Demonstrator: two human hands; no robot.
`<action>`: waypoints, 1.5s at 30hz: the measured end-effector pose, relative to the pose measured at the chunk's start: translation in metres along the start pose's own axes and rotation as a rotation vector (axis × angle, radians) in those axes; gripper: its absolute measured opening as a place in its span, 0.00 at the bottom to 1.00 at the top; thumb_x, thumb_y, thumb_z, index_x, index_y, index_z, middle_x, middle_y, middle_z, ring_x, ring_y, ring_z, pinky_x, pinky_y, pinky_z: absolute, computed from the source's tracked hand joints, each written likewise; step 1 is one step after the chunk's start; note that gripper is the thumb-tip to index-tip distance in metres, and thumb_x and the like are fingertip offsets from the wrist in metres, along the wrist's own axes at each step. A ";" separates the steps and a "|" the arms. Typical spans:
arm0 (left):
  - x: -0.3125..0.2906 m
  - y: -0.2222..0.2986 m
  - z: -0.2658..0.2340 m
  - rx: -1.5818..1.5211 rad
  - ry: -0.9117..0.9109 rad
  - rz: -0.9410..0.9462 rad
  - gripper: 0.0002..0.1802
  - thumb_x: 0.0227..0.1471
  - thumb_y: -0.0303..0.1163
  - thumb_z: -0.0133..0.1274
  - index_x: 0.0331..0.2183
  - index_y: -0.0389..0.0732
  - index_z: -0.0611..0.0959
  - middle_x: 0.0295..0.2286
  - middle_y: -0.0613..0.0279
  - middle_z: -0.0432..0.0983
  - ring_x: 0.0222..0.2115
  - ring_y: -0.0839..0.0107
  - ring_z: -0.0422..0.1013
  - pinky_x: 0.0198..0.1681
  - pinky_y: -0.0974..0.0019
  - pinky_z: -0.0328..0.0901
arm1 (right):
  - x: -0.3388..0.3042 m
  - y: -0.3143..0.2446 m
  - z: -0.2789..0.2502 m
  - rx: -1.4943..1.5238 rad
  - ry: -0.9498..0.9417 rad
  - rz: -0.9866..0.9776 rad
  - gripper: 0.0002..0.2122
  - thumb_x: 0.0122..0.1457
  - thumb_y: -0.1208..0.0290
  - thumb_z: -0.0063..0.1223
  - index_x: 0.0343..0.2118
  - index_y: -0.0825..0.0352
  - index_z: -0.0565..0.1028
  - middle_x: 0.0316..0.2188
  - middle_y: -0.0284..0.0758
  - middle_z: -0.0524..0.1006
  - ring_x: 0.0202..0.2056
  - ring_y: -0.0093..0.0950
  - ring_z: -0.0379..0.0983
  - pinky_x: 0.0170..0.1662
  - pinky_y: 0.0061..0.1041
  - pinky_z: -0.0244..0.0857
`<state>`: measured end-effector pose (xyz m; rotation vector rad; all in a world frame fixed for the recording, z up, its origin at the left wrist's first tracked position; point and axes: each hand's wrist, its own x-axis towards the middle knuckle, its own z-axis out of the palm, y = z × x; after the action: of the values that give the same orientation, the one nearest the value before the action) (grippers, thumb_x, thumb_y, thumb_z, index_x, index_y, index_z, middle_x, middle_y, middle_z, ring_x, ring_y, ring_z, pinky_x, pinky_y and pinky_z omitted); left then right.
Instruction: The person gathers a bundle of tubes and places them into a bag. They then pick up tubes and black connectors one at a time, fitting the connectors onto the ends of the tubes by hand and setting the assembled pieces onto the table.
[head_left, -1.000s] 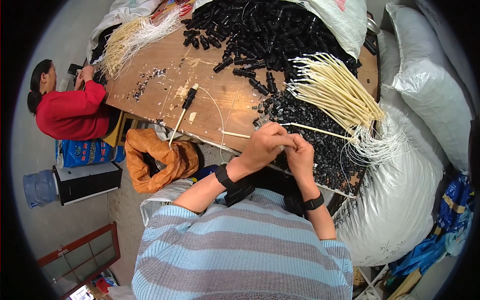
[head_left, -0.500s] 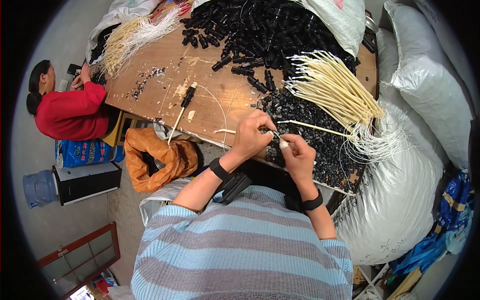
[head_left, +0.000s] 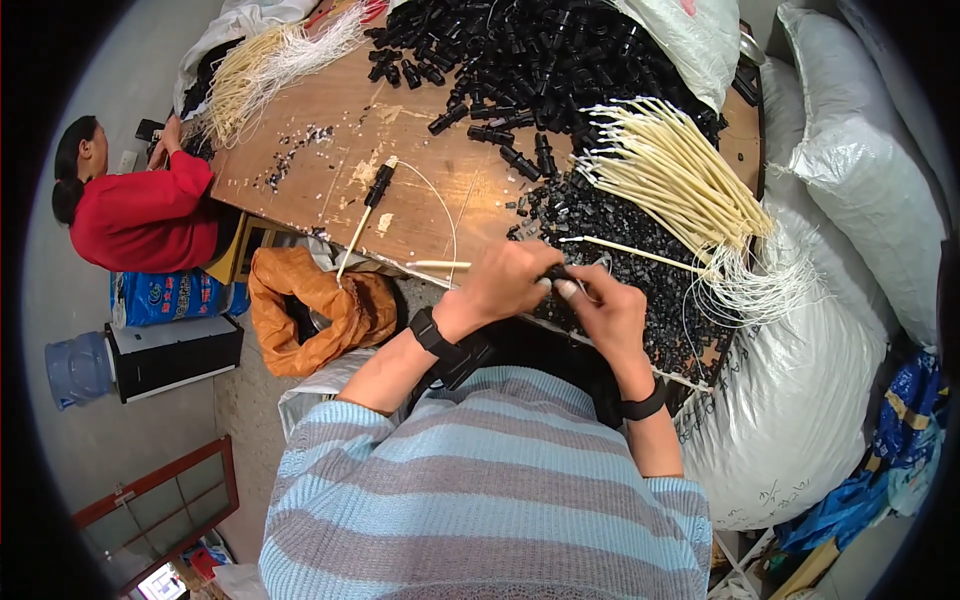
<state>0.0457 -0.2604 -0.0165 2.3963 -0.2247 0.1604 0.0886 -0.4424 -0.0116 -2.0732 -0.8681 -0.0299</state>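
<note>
My left hand is closed around a cream tube, whose end sticks out to the left past the fist. Close against it, my right hand pinches a small black fitting where the fingertips of both hands meet; the fingers hide most of it. Small black parts lie spread beneath and beyond my hands, with one loose cream tube across them. To the left, a black connector on another cream tube with a thin white cord rests on the brown table.
Black connectors are heaped at the back. A bundle of cream tubes with white cords lies at the right, beside large white sacks. An orange sack stands below the table's left edge. A person in red sits at the far left.
My hands have drawn together, and a black fitting now shows between my fingertips. The tube end at the left has shifted slightly left. The view has moved a little.
</note>
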 end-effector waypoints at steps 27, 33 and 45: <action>0.070 -0.099 -0.016 0.317 0.308 0.085 0.24 0.36 0.20 0.56 0.42 0.42 0.80 0.38 0.56 0.75 0.44 0.58 0.67 0.47 0.56 0.62 | 0.018 0.063 -0.059 -0.711 0.030 0.207 0.05 0.48 0.78 0.55 0.30 0.65 0.76 0.29 0.37 0.74 0.30 0.38 0.72 0.32 0.35 0.64; 0.057 -0.089 -0.017 0.028 0.146 -0.184 0.17 0.40 0.22 0.53 0.38 0.40 0.77 0.33 0.56 0.75 0.37 0.54 0.70 0.41 0.57 0.65 | 0.027 0.049 -0.060 -0.539 0.155 -0.160 0.07 0.49 0.78 0.55 0.32 0.62 0.76 0.24 0.35 0.72 0.27 0.34 0.68 0.30 0.32 0.60; 0.029 -0.045 -0.016 0.097 -0.021 0.121 0.14 0.41 0.19 0.51 0.34 0.40 0.79 0.34 0.56 0.78 0.37 0.57 0.73 0.43 0.62 0.66 | 0.006 0.020 -0.020 -0.403 -0.122 -0.104 0.14 0.51 0.71 0.59 0.43 0.56 0.77 0.17 0.35 0.66 0.18 0.34 0.68 0.21 0.33 0.60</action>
<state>0.0824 -0.2201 -0.0290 2.4823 -0.3802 0.2066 0.1112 -0.4615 -0.0111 -2.4201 -1.1168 -0.1462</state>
